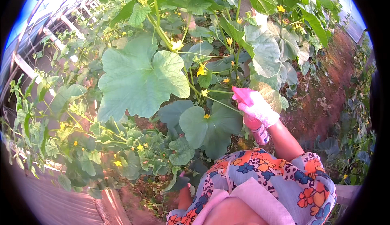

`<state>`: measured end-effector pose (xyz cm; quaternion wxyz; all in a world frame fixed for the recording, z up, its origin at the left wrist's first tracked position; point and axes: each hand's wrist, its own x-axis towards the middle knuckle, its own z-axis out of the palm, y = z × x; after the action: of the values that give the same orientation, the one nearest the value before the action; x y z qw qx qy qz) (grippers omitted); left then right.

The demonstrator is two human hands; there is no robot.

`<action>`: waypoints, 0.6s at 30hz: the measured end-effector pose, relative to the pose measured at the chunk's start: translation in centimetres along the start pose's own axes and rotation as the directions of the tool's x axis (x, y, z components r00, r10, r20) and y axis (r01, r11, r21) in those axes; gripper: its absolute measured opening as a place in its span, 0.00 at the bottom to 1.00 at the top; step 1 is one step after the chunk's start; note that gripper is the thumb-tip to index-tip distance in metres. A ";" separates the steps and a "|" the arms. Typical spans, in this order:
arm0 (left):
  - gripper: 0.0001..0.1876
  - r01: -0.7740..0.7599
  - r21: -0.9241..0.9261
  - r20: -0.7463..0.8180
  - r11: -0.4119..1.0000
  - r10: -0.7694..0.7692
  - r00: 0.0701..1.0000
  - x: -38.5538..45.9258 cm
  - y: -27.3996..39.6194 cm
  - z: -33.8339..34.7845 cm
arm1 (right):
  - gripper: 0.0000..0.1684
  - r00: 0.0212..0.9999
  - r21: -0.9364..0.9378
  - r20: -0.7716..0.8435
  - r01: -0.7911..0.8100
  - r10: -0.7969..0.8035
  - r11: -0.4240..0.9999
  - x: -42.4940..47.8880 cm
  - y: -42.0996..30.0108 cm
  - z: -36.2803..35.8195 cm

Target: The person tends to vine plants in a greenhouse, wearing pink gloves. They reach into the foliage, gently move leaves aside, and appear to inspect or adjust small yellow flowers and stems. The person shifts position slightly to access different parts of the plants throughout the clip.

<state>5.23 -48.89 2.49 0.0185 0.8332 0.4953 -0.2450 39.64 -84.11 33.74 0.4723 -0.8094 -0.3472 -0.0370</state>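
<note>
My right hand, in a thin white glove, is closed around a small spray bottle that hangs below the palm. Its raised, pink-looking fingers are near the leaf stalks of a flowering vine. A broad green leaf spreads left of this hand, and a yellow flower opens up and to its left. Low in the view, my left hand is mostly hidden by leaves and my patterned clothing; what its fingers do is not visible.
Dense vines with yellow flowers fill the left and top. A reddish soil path runs along the right, with more plants beyond. Pale posts stand at upper left. Plastic sheeting and a concrete-like edge lie at lower left.
</note>
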 end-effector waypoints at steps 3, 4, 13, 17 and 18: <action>0.40 -0.096 0.092 0.065 0.991 0.091 0.994 -1.1 0.2 -1.1 | 0.33 1.000 0.051 0.028 -0.015 0.013 0.999 0.2 -0.5 -0.2; 0.40 -0.170 0.100 0.130 0.980 0.157 0.979 -2.0 0.8 -2.5 | 0.33 0.999 0.072 0.037 -0.018 0.015 0.997 0.3 -0.3 -0.3; 0.21 -0.669 -0.718 -0.588 -0.193 0.681 0.436 -19.4 22.1 -41.4 | 0.30 0.991 0.116 0.065 0.109 -0.117 0.987 2.2 -0.8 0.1; 0.35 -0.789 -0.556 -0.803 -0.262 0.412 0.430 -16.3 30.2 -53.0 | 0.27 0.993 0.206 0.035 0.103 -0.112 0.973 3.9 -3.0 -0.4; 0.33 -0.753 -0.595 -0.776 -0.281 0.447 0.445 -15.1 31.4 -55.0 | 0.27 0.994 0.202 0.050 0.090 -0.102 0.975 4.2 -3.4 -0.5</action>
<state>47.05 -62.13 50.62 0.5876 0.7611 0.0172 0.2741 40.92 -81.21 38.17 0.5379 -0.7410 -0.4018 -0.0003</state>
